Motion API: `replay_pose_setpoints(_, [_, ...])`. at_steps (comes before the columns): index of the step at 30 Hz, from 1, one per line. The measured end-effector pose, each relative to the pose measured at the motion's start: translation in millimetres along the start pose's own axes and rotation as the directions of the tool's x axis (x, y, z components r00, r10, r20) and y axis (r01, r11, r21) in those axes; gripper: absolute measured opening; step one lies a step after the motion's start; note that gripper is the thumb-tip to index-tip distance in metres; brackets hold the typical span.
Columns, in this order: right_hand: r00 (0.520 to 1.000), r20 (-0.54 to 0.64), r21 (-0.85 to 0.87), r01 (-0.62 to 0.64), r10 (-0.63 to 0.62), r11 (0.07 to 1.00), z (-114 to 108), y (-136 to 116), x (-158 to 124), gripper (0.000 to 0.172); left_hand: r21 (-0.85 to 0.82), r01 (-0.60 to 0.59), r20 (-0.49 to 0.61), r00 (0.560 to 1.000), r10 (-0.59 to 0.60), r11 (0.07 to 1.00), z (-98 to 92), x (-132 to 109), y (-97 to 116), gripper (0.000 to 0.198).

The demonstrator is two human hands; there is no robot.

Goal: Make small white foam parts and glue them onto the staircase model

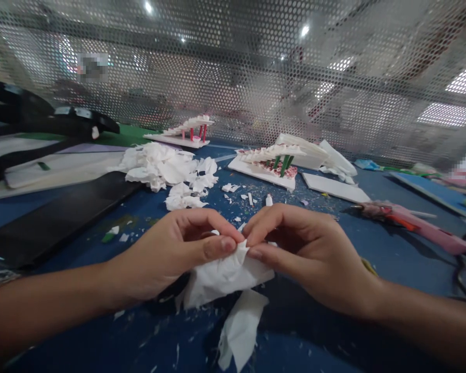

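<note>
My left hand and my right hand meet over the blue table, thumbs and fingertips pinched together on a crumpled piece of white tissue paper. The tissue hangs down between both hands. A second torn strip of white tissue lies on the table just below them. Both hands are closed on the same piece.
A heap of crumpled white tissue lies behind my hands. Two small white foam-board models stand further back. A pink glue gun lies right, a black board left. A perforated metal screen closes the back.
</note>
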State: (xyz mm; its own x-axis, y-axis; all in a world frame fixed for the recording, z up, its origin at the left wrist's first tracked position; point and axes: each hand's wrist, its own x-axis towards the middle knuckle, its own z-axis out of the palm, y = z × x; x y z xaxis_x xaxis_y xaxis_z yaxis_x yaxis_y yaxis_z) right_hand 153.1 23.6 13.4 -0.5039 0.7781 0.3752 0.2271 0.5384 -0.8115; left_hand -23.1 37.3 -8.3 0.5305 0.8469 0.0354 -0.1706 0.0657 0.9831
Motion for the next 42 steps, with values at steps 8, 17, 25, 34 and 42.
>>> replay_pose_setpoints(8, [0.982, -0.045, -0.109, 0.179, -0.185, 0.978, 4.1, 6.2, -1.3, 0.004, 0.039, -0.062, 0.001, 0.998, 0.062, 0.997, 1.7, 0.1, -0.2, 0.008])
replay_pose_setpoints(17, [0.961, -0.072, -0.301, 0.234, -0.267, 0.924, 4.4, 5.0, -2.4, 0.011, 0.425, -0.201, -0.057, 0.967, 0.248, 0.883, 3.1, -3.2, 2.6, 0.009])
replay_pose_setpoints(25, [0.95, 0.022, -0.436, 0.289, -0.311, 0.852, -0.7, 0.1, -2.6, 0.008, 0.648, -0.247, -0.03, 0.937, 0.348, 0.72, 4.9, -7.9, 5.7, 0.004])
replay_pose_setpoints(34, [0.948, 0.092, -0.446, 0.314, -0.305, 0.838, -8.6, -8.9, 1.5, 0.006, 0.634, -0.181, -0.011, 0.97, 0.243, 0.752, 0.8, -5.5, 7.2, 0.004])
replay_pose_setpoints(42, [0.937, 0.203, -0.429, 0.346, -0.284, 0.835, -11.1, -5.9, 5.3, 0.007, 0.464, -0.138, -0.042, 0.983, 0.178, 0.875, -1.0, -2.8, 4.1, 0.011])
